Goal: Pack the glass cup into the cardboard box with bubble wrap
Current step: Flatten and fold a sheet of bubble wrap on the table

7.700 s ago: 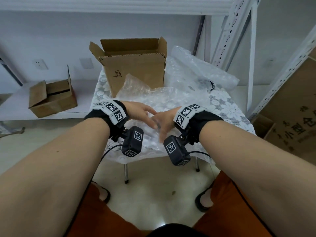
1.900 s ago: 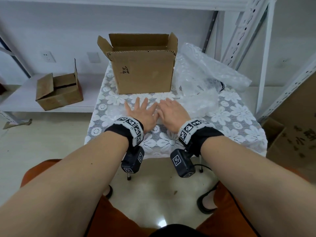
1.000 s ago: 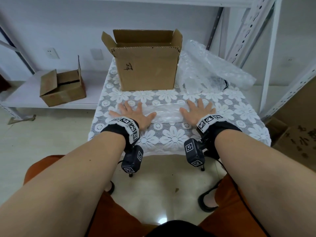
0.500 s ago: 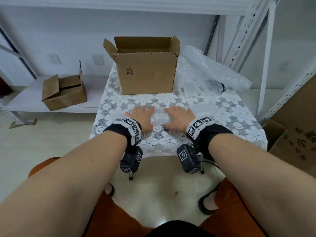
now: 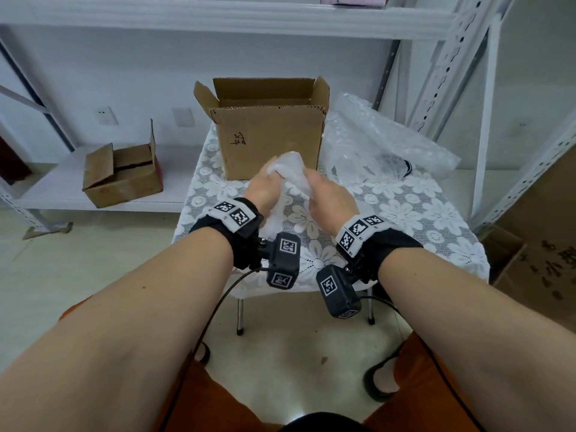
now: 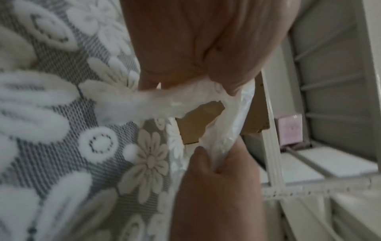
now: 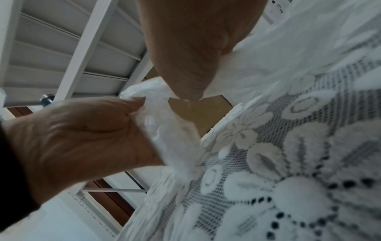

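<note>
A crumpled white bubble wrap bundle (image 5: 288,169) is held up off the lace-covered table (image 5: 420,219), just in front of the open cardboard box (image 5: 271,135). My left hand (image 5: 269,180) grips its left side and my right hand (image 5: 314,183) grips its right side, fingers curled into the wrap. In the left wrist view the bubble wrap (image 6: 230,122) stretches between my left hand (image 6: 195,48) and my right hand (image 6: 216,187). The right wrist view shows the bubble wrap (image 7: 169,130) pinched between both hands. No glass cup shows; I cannot tell whether it is inside the wrap.
A loose sheet of bubble wrap (image 5: 380,145) and a black cable (image 5: 403,166) lie at the table's back right. A smaller cardboard box (image 5: 121,176) sits on a low shelf at the left. White shelf uprights (image 5: 486,104) and large cartons (image 5: 545,251) stand at the right.
Both hands were pressing the wrap flat on the table; they have gathered it into a bundle and lifted it forward, close to the box front.
</note>
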Demonstrator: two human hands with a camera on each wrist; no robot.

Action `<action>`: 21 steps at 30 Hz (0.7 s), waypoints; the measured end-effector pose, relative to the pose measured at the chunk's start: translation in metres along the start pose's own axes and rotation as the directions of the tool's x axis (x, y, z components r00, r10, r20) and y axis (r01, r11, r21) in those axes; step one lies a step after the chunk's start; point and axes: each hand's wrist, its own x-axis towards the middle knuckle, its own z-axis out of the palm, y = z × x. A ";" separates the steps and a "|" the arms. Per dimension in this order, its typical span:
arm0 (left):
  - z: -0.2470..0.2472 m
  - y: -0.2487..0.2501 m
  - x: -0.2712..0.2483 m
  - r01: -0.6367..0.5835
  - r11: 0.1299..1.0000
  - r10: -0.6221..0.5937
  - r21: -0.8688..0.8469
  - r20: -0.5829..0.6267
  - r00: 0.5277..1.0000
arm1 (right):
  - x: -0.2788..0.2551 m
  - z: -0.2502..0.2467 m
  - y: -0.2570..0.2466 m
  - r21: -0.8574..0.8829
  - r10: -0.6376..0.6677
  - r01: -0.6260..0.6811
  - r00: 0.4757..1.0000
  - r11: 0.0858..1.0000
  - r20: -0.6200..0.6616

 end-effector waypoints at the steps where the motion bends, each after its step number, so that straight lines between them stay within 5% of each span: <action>1: 0.001 0.002 0.001 0.113 0.983 -0.110 -0.146 0.033 0.993 | -0.001 -0.002 -0.002 0.024 -0.019 0.019 1.000 1.000 -0.013; 3: 0.002 0.005 -0.003 0.267 0.877 -0.228 -0.399 0.144 0.963 | -0.004 -0.005 -0.006 0.053 -0.069 0.069 0.998 0.996 -0.014; 7: 0.004 0.006 -0.017 0.353 0.631 -0.146 -0.690 0.342 0.928 | -0.011 -0.006 -0.009 0.040 -0.139 0.138 0.990 0.990 0.023; 15: 0.004 0.012 -0.036 0.421 0.607 -0.107 -0.674 0.456 0.884 | -0.006 0.002 -0.006 -0.029 -0.204 0.203 0.978 0.979 -0.039; 21: 0.003 0.013 -0.031 0.478 0.445 -0.223 -0.757 0.423 0.878 | -0.007 0.010 0.003 -0.112 -0.217 0.207 0.972 0.972 -0.087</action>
